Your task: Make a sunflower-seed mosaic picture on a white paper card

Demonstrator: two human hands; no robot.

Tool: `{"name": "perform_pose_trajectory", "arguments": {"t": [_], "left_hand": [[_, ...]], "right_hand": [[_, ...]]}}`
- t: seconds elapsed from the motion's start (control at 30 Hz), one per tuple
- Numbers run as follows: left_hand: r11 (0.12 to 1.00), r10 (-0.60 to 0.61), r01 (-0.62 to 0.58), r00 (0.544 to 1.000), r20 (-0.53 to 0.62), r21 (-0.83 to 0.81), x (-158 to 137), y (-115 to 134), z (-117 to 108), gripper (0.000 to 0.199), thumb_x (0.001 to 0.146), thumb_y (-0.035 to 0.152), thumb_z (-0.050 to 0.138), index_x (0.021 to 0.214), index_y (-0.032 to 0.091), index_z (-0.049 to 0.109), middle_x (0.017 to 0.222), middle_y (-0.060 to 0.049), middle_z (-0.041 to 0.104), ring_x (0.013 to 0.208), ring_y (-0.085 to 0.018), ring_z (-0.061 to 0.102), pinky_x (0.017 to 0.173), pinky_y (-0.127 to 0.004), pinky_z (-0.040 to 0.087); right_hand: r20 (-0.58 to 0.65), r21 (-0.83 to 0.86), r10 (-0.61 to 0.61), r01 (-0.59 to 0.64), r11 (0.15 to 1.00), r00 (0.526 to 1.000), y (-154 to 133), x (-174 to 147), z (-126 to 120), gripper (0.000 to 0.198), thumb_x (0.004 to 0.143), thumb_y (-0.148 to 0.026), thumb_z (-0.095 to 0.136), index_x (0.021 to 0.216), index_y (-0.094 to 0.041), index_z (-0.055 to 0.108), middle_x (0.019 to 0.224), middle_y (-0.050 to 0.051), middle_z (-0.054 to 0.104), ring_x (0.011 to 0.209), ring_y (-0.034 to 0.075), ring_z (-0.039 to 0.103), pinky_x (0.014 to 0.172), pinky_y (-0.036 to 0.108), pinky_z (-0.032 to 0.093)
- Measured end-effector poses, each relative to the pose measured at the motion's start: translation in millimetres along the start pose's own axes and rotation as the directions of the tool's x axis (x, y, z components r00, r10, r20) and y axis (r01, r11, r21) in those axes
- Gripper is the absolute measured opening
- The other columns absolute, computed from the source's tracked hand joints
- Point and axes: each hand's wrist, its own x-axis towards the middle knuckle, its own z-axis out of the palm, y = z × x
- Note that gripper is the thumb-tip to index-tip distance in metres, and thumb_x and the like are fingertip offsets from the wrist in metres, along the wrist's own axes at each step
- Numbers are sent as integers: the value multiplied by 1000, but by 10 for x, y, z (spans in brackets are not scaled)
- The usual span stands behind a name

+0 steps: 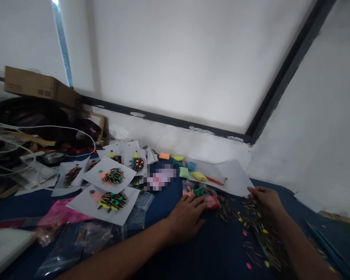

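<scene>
My left hand (188, 219) lies palm down on the blue tabletop with its fingers stretched out. Its fingertips touch small plastic packets, among them a red one (211, 202) and a green one (200, 191). At the right, my right hand (266, 199) pinches the corner of a white sheet of paper (235, 178) near the wall. An orange pencil (214, 180) and a yellow clay packet (198, 176) rest on the white paper. Below my right hand spreads a heap of striped sunflower seeds (255, 217), with yellow and pink dots scattered among them.
Several white cards with seed-and-clay hedgehogs (112, 175) lie at the left. Clear plastic bags (95, 237), pink plastic (65, 212) and a white box (8, 249) are nearer. White cables (61, 126) and a cardboard box (42, 85) stand behind; the wall closes off the back.
</scene>
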Motion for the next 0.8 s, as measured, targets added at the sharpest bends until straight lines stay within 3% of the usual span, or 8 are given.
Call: {"name": "perform_pose_trajectory", "arguments": {"t": [0.1, 0.23, 0.53, 0.8], "left_hand": [[1000, -2, 2, 1000, -2, 1, -1, 4, 0, 49, 89, 36, 48, 135, 18, 43, 144, -9, 42, 133, -30, 35, 110, -50, 27], [1000, -5, 5, 1000, -2, 8, -3, 0, 8, 49, 89, 36, 48, 134, 18, 44, 144, -9, 41, 133, -31, 35, 109, -50, 28], [1000, 2, -2, 1000, 2, 13, -2, -13, 25, 50, 90, 38, 47, 135, 17, 42, 144, -10, 41, 133, -31, 35, 109, -50, 28], [1000, 7, -7, 1000, -13, 9, -1, -10, 19, 49, 90, 38, 47, 135, 18, 42, 144, -10, 42, 132, -30, 36, 108, -49, 28]], "right_hand": [[18, -128, 73, -70, 989, 997, -78, -20, -57, 24, 86, -37, 59, 83, -13, 64, 75, 1, 66, 63, 13, 61, 59, 27, 49], [-50, -250, 35, -47, 967, 998, -211, -85, -101, 29, 78, -39, 59, 59, -18, 63, 52, 3, 64, 54, 19, 61, 49, 27, 40], [-110, -505, -82, 15, 863, 991, -308, -184, -70, 38, 82, -46, 46, 68, -19, 68, 72, 11, 69, 72, 27, 64, 56, 30, 39], [-58, -581, -133, 75, 811, 989, -336, -204, -60, 33, 86, -30, 42, 100, -18, 70, 91, 11, 73, 85, 26, 67, 63, 29, 44]]}}
